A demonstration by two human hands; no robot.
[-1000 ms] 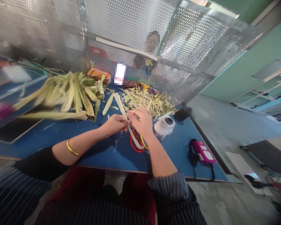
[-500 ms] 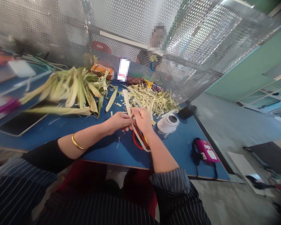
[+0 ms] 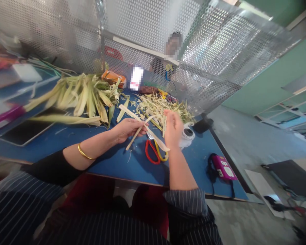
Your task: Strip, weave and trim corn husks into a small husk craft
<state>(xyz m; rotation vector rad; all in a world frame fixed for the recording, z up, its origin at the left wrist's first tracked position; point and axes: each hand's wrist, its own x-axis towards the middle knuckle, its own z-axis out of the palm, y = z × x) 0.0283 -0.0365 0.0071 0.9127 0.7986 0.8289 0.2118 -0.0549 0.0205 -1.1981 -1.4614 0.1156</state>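
Note:
My left hand (image 3: 127, 130) is closed on a long pale husk strip (image 3: 129, 114) that slants across the blue table (image 3: 66, 143). My right hand (image 3: 173, 128) is raised a little to the right, fingers pinched on a thin strip (image 3: 164, 123) torn from that husk. The two hands are apart, with the split husk stretched between them. Red and yellow handled scissors (image 3: 154, 153) lie on the table just below the hands.
A pile of whole husks (image 3: 84, 97) lies at the left, shredded strips (image 3: 163, 109) behind the hands. A white thread spool (image 3: 186, 135), a pink device with black cord (image 3: 223, 167), a dark tablet (image 3: 25, 131) and an orange box (image 3: 113, 78) are also there. A person sits behind the perforated metal screen (image 3: 206, 51).
The hands were close together on the husk; now my right hand has pulled up and to the right, tearing a thin strip off. The scissors beneath are uncovered.

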